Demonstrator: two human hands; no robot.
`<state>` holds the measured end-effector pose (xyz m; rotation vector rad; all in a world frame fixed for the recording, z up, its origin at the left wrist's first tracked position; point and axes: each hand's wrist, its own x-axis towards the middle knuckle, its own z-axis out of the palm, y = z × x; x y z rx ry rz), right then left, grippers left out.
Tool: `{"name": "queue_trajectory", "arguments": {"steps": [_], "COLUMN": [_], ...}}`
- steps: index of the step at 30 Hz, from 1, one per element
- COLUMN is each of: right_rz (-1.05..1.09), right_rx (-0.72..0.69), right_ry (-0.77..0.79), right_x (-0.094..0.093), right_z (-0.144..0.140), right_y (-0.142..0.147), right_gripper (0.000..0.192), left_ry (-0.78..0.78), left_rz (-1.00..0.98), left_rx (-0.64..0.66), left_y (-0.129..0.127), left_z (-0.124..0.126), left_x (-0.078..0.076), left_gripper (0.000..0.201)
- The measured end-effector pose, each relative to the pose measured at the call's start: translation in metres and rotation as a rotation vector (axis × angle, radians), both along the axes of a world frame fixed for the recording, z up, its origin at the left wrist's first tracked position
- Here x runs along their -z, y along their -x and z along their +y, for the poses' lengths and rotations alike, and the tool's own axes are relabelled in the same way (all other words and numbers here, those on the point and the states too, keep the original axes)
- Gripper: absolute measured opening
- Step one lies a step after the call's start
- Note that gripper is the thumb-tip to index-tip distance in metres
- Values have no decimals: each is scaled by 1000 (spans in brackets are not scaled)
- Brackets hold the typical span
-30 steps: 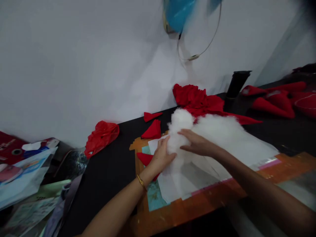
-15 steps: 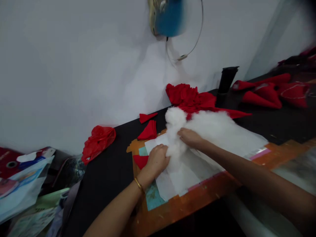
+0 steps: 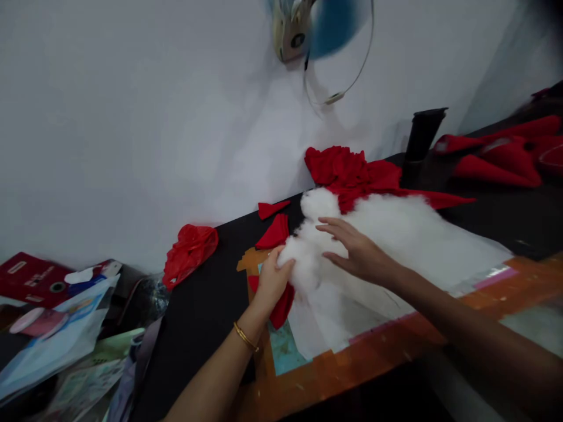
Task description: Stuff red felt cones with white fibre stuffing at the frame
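Note:
My left hand grips the edge of a tuft of white fiber stuffing, thumb on the near side. Over the stuffing's right side is my right hand, fingers spread and holding nothing. A larger fluffy heap of stuffing spreads to the right across a white sheet. Partly under my left hand lies a red fabric piece. Behind it are a folded red fabric piece and a smaller red strip.
Bunched red fabric lies against the wall beside a black cup-like container. Red cone-shaped fabric pieces are at the far right. A crumpled red plastic bag sits left, past which are a red box and plastic packets.
My right hand has let go of the stuffing and opened. My left hand has moved up onto the tuft, and more of the red piece beneath it shows. The view has shifted slightly.

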<state>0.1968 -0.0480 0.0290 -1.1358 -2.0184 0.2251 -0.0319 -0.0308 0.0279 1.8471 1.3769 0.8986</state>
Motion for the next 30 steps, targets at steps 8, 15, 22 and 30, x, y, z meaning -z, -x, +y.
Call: {"name": "queue_trajectory", "arguments": {"steps": [8,15,22,30], "right_rz": [26,-147,-117,41], "right_rx": [-20,-50,100,83], "right_ry": [118,204,296,328], "right_x": [48,63,50,41], "right_z": [16,22,54,-27], "right_y": [23,-4,-41,10], "right_gripper": [35,31,32,43], "left_ry": [45,23,182,302], "left_rz": [-19,118,-3,-177], "left_rx": [87,36,130,96], "left_y": [1,14,-1,-17], "left_z": [-7,-25,-50,-59], "left_x": [-9,-1,0,36], "left_gripper": [34,31,48,45]}}
